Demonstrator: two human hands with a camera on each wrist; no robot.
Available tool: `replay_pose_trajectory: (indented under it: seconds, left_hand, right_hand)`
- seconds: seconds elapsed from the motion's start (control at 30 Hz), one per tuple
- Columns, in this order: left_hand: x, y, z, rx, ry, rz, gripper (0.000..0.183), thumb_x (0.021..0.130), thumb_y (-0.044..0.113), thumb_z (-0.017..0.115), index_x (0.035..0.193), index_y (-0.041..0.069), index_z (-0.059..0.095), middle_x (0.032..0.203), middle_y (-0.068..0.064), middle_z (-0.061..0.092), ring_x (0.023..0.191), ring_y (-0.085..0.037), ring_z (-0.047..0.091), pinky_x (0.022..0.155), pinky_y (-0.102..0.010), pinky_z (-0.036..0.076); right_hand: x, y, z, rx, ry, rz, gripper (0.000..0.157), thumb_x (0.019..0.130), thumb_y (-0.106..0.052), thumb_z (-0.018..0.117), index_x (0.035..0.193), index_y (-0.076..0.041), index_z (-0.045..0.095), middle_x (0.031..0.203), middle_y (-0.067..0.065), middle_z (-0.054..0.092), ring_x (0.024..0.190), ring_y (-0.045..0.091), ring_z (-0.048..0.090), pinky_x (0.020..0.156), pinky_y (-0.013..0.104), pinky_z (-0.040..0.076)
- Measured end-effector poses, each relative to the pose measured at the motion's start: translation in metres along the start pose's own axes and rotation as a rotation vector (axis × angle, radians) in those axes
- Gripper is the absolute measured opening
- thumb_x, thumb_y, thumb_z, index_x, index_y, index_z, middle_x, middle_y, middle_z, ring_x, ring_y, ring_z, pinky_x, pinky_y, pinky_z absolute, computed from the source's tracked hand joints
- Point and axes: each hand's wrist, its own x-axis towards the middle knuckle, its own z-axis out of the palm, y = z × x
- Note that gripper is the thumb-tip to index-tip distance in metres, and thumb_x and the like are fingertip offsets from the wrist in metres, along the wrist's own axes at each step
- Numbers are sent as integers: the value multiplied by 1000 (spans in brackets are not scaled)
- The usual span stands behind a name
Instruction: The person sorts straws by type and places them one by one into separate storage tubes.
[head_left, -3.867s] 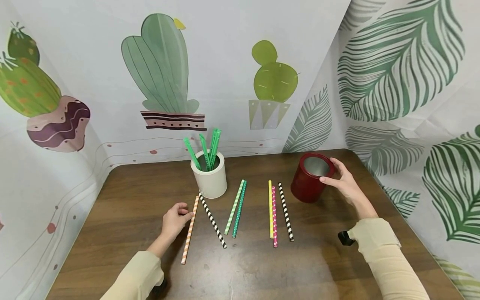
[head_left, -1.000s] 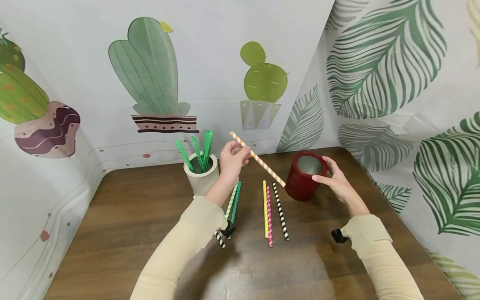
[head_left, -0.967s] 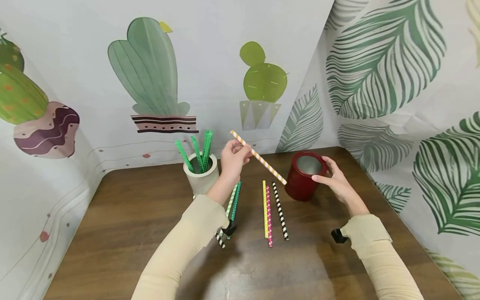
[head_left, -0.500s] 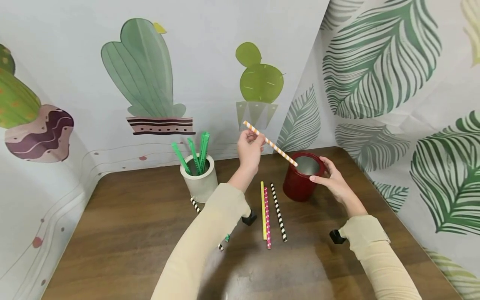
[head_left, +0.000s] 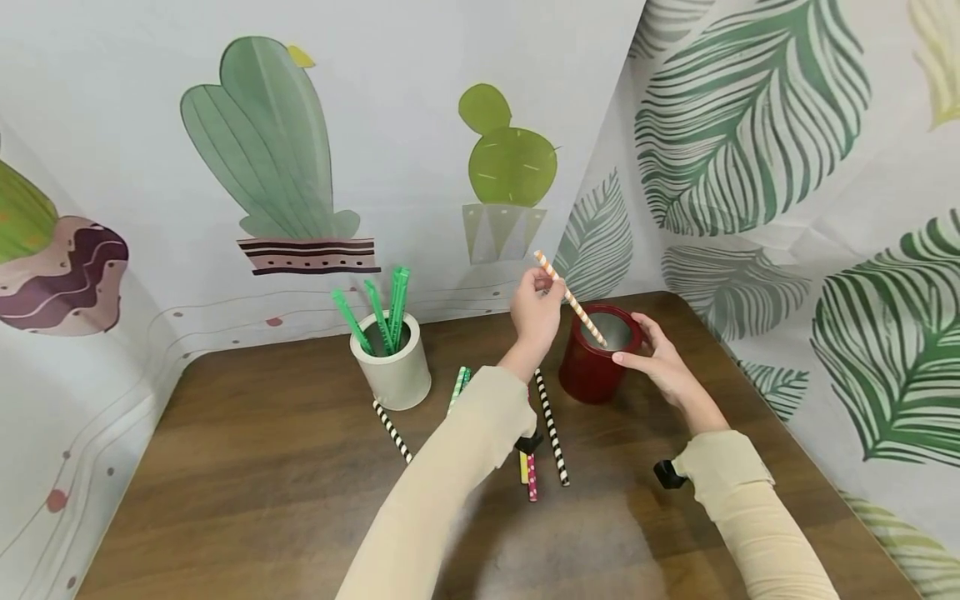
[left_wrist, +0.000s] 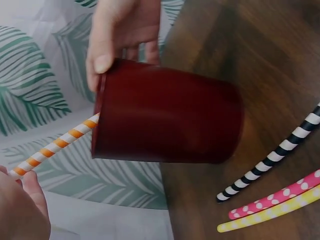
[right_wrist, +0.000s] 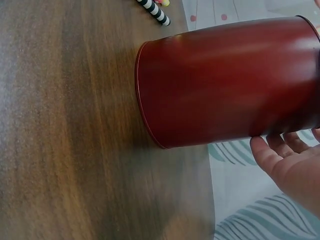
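In the head view my left hand (head_left: pixel 536 321) pinches an orange-and-white striped paper straw (head_left: pixel 573 302) between thumb and fingers. The straw slants down to the right, its lower end inside the mouth of an upright dark red cylindrical holder (head_left: pixel 590 375). With thumb and fingers spread round the right side of the rim, my right hand (head_left: pixel 666 367) holds that holder. The left wrist view shows the straw (left_wrist: pixel 55 145) passing the rim of the holder (left_wrist: pixel 165 115); its tip is hidden there. Fingers of the right hand (right_wrist: pixel 292 162) touch the holder's side in the right wrist view.
A white holder (head_left: pixel 397 375) with several green straws stands left. Black-and-white straws (head_left: pixel 551 425) (head_left: pixel 392 432), a pink dotted straw (head_left: pixel 532 479), a yellow straw (head_left: pixel 523 468) and green straws (head_left: pixel 457 387) lie on the wooden table (head_left: pixel 262 467), partly behind the left sleeve. A printed backdrop rises behind.
My left hand picked up the orange-striped straw from the table's left and carried it right; its lower end has entered the red holder. The right hand stays on the holder.
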Motion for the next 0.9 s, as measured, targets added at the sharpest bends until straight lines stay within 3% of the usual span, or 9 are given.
replay_pose_trajectory:
  seconds: [0.3, 0.53, 0.9]
  left_hand:
    - [-8, -15, 7, 66, -55, -15, 13, 81, 17, 62, 91, 9, 58, 85, -4, 63, 68, -11, 57, 60, -19, 40]
    - [-14, -19, 13, 116, -118, -66, 13, 81, 18, 63, 92, 11, 61, 85, -1, 66, 78, -12, 63, 64, -20, 45]
    - [-19, -28, 16, 234, -177, -60, 22, 79, 19, 65, 100, 13, 63, 87, 1, 69, 87, -14, 62, 75, -25, 45]
  right_hand:
    - [10, 21, -7, -3, 1, 2, 84, 79, -6, 62, 142, -9, 5, 147, 16, 9, 131, 36, 15, 103, 52, 20]
    - [12, 23, -7, -10, 8, 2, 84, 79, -6, 62, 142, -9, 6, 147, 16, 11, 131, 35, 16, 102, 51, 21]
    - [13, 24, -8, -21, 19, -1, 83, 80, -7, 62, 141, -9, 7, 146, 16, 13, 130, 33, 19, 101, 49, 24]
